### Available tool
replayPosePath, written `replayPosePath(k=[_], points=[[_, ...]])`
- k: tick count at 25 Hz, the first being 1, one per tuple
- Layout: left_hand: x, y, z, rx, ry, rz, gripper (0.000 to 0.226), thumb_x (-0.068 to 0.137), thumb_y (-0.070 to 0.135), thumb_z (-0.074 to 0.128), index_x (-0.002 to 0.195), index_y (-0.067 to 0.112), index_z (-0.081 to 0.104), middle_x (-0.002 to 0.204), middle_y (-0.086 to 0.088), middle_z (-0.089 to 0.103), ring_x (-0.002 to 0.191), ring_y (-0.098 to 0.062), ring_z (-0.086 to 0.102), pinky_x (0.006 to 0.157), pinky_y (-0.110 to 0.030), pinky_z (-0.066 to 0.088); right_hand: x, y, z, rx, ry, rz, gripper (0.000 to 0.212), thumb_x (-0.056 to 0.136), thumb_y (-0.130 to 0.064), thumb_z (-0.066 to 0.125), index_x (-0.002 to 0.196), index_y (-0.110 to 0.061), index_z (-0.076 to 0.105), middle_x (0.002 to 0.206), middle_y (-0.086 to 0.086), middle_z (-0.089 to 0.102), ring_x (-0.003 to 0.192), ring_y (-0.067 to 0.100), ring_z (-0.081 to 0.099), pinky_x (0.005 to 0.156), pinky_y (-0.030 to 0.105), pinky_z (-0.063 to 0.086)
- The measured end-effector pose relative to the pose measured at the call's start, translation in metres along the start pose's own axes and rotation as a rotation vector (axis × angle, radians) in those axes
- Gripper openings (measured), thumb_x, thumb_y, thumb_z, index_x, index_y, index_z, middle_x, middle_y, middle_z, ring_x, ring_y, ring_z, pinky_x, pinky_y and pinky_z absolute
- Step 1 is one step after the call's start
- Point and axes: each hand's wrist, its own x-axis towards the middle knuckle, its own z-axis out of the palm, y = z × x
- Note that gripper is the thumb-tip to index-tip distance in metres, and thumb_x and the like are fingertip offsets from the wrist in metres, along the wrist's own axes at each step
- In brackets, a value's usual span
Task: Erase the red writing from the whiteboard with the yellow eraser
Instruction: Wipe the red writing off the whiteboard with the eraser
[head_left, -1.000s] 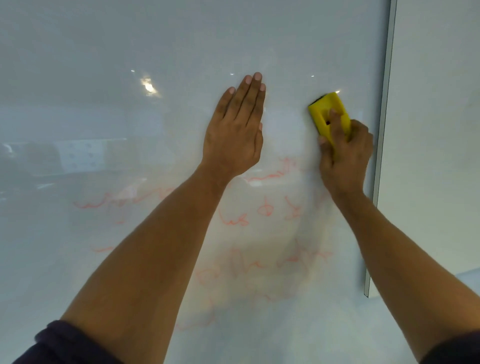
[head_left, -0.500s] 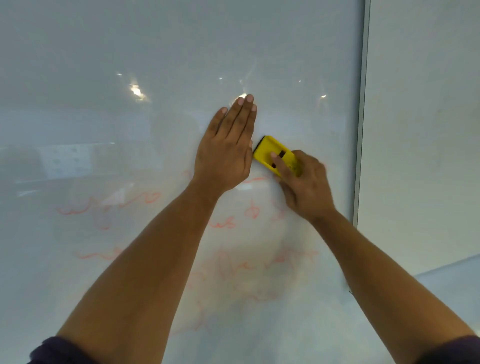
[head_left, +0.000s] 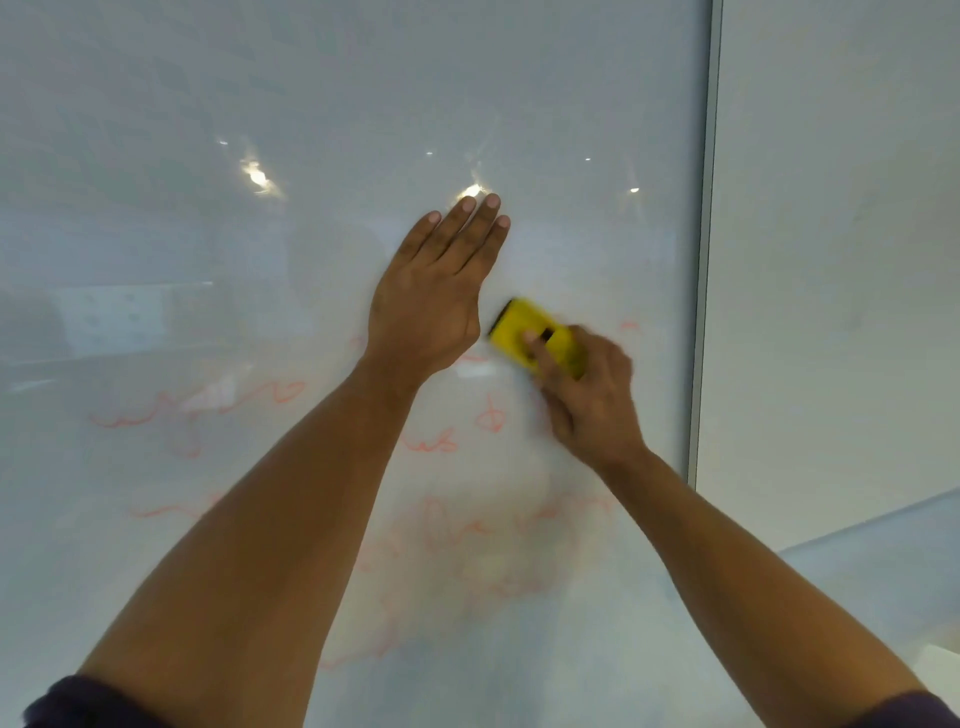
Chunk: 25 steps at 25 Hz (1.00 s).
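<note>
Wiping item: yellow eraser (head_left: 537, 338) gripped by right hand (head_left: 592, 400) near whiteboard (head_left: 519, 93) right edge — left hand (head_left: 431, 306) flat, fingers open. Advice: firm overlapping passes across remaining red writing (head_left: 493, 418).

Two bare forearms, left hand (head_left: 434, 296) with short trimmed nails, right hand (head_left: 592, 400) motion-blurred, dark purple sleeve cuffs (head_left: 88, 701) farthest from the whiteboard (head_left: 156, 104)

Right hand (head_left: 592, 395), yellow eraser (head_left: 535, 338) motion-blurred
</note>
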Motion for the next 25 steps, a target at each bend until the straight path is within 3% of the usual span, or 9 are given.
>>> replayPosePath(k=[2, 3, 6, 10, 13, 16, 19, 23, 25], points=[[-0.001, 0.002, 0.000, 0.006, 0.000, 0.002, 0.059, 0.110, 0.022, 0.032, 0.168, 0.013, 0.026, 0.176, -0.007, 0.022, 0.164, -0.024, 0.020, 0.134, -0.041, 0.016, -0.011, 0.008, -0.006, -0.028, -0.134, -0.288, 0.055, 0.097, -0.015, 0.057, 0.150, -0.025, 0.047, 0.131, 0.029, 0.058, 0.109, 0.043, 0.055, 0.091, 0.047, 0.045], [-0.002, 0.003, 0.001, 0.017, -0.005, 0.002, 0.059, 0.112, 0.027, 0.029, 0.169, 0.012, 0.024, 0.176, -0.008, 0.020, 0.164, -0.025, 0.018, 0.135, -0.042, 0.016, -0.009, 0.021, -0.010, -0.034, -0.122, -0.240, 0.054, 0.097, -0.014, 0.058, 0.149, -0.023, 0.049, 0.126, 0.029, 0.060, 0.104, 0.043, 0.057, 0.088, 0.047, 0.047], [-0.004, 0.007, 0.004, 0.054, -0.030, 0.020, 0.063, 0.112, 0.032, 0.023, 0.169, 0.008, 0.016, 0.178, -0.011, 0.013, 0.165, -0.027, 0.012, 0.136, -0.045, 0.015, -0.007, 0.029, -0.013, 0.013, 0.146, 0.475, 0.052, 0.097, -0.017, 0.062, 0.148, -0.019, 0.050, 0.120, 0.031, 0.057, 0.098, 0.041, 0.054, 0.084, 0.044, 0.042], [0.000, 0.006, 0.004, 0.047, -0.052, 0.099, 0.063, 0.111, 0.029, 0.024, 0.170, 0.008, 0.015, 0.178, -0.009, 0.013, 0.165, -0.024, 0.013, 0.135, -0.043, 0.015, -0.032, 0.046, -0.016, -0.077, 0.057, 0.242, 0.056, 0.097, -0.018, 0.062, 0.150, -0.022, 0.045, 0.129, 0.024, 0.053, 0.105, 0.036, 0.050, 0.088, 0.046, 0.044], [0.000, 0.005, 0.003, 0.055, -0.068, 0.107, 0.063, 0.111, 0.030, 0.023, 0.170, 0.009, 0.014, 0.178, -0.009, 0.012, 0.165, -0.024, 0.012, 0.136, -0.043, 0.014, -0.022, 0.045, -0.018, -0.034, 0.209, 0.602, 0.053, 0.100, -0.023, 0.058, 0.151, -0.019, 0.044, 0.121, 0.029, 0.053, 0.100, 0.033, 0.044, 0.086, 0.045, 0.043], [0.000, 0.004, 0.003, 0.047, -0.077, 0.120, 0.063, 0.111, 0.030, 0.021, 0.170, 0.010, 0.012, 0.178, -0.008, 0.010, 0.166, -0.023, 0.011, 0.136, -0.042, 0.013, -0.037, 0.034, -0.011, -0.101, 0.037, 0.285, 0.053, 0.099, -0.022, 0.057, 0.151, -0.020, 0.043, 0.126, 0.031, 0.054, 0.104, 0.039, 0.050, 0.088, 0.047, 0.043], [0.002, -0.001, 0.002, 0.021, -0.083, 0.129, 0.063, 0.111, 0.030, 0.022, 0.170, 0.010, 0.015, 0.178, -0.008, 0.012, 0.165, -0.022, 0.013, 0.136, -0.042, 0.014, -0.019, 0.030, -0.011, -0.052, 0.194, 0.669, 0.053, 0.099, -0.020, 0.061, 0.150, -0.016, 0.049, 0.125, 0.033, 0.054, 0.103, 0.041, 0.051, 0.090, 0.050, 0.044], [0.004, -0.011, -0.001, 0.022, -0.084, 0.194, 0.060, 0.112, 0.029, 0.024, 0.169, 0.011, 0.020, 0.177, -0.006, 0.017, 0.164, -0.021, 0.018, 0.135, -0.040, 0.016, -0.025, 0.011, -0.010, -0.090, 0.045, 0.329, 0.058, 0.095, -0.016, 0.064, 0.150, -0.020, 0.046, 0.126, 0.030, 0.053, 0.106, 0.041, 0.050, 0.086, 0.047, 0.042], [0.003, -0.016, -0.003, 0.038, -0.069, 0.174, 0.060, 0.112, 0.028, 0.024, 0.170, 0.012, 0.019, 0.177, -0.005, 0.018, 0.164, -0.019, 0.019, 0.135, -0.040, 0.014, -0.003, 0.006, -0.009, 0.039, 0.209, 0.777, 0.057, 0.095, -0.017, 0.067, 0.149, -0.017, 0.051, 0.122, 0.032, 0.054, 0.104, 0.044, 0.053, 0.089, 0.050, 0.045]])
